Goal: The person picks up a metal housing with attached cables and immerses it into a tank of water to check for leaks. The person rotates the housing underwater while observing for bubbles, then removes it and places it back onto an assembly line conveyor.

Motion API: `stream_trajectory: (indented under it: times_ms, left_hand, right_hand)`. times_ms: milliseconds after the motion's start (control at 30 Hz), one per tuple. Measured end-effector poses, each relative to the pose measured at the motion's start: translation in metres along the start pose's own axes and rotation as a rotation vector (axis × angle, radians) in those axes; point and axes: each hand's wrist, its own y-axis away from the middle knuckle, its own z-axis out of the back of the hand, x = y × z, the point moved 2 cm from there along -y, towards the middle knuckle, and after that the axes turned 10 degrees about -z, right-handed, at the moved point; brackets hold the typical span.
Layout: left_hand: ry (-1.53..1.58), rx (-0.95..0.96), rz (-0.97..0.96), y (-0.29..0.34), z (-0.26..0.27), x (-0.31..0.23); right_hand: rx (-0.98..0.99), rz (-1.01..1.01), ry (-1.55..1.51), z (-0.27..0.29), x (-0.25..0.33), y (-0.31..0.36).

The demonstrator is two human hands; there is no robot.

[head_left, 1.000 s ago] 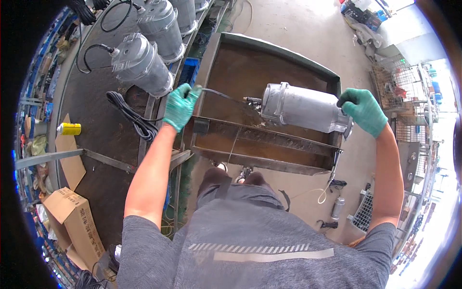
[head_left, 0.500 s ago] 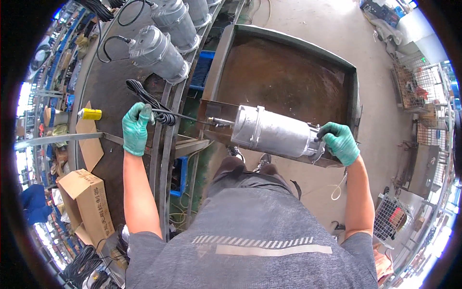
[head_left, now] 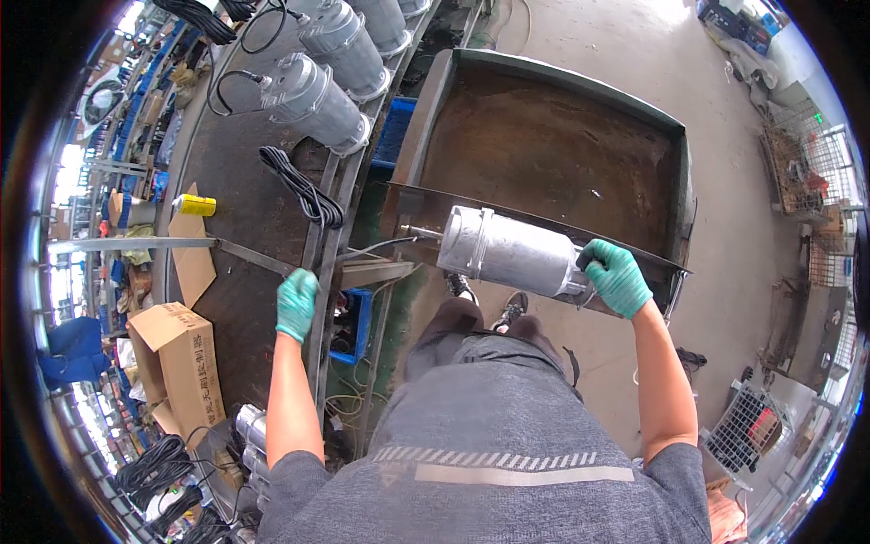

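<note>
1. Silver-grey metal cylinder (head_left: 507, 249) lying roughly level across the near side of the brown-bottomed tray (head_left: 544, 136), just in front of the body. At its left end, a metal stub (head_left: 428, 233), with a dark cable (head_left: 381, 246) running off toward the table (head_left: 236, 172).

2. Right hand (head_left: 616, 275) at the opposite end, with fingers bent firmly round the end fitting (head_left: 576, 283). Left hand (head_left: 297, 302) by the table edge, well apart from the cylinder, with fingers curled inward. Cannot tell whether pinching the cable or holding nothing.

3. For good handling, as a judgement: hold the gripped end steady and watch for a dip at the stub end, probably heavy for one hand. Draw the cable gently, leaving slack and avoiding a sharp bend at the stub. Lift clear of the tray edge before any turn. Mind a snag on the black coil (head_left: 304, 186).

4. Hard to read: cylinder's underside, so cannot tell whether touching the tray or hanging free. Fingertips of both gloves, mostly hidden. Far run of the cable, lost near the table frame; link to the coil unclear. Grey housings (head_left: 317, 104) beyond, with the furthest cut off at the top.
</note>
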Motion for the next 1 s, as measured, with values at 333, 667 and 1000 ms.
stream_trajectory:
  times_ms: [333, 667, 1000]
  left_hand:
    - [-0.445, 0.029, -0.197, -0.020, -0.110, -0.044]
    - [-0.176, 0.501, -0.623, -0.122, -0.137, -0.074]
    - [0.030, 0.442, -0.747, -0.128, -0.151, -0.066]
  right_hand:
    - [-0.022, 0.038, 0.111, -0.007, 0.000, 0.001]
    - [-0.079, -0.098, 0.871, 0.009, 0.050, 0.012]
    - [0.022, -0.343, 1.038, -0.005, 0.043, -0.005]
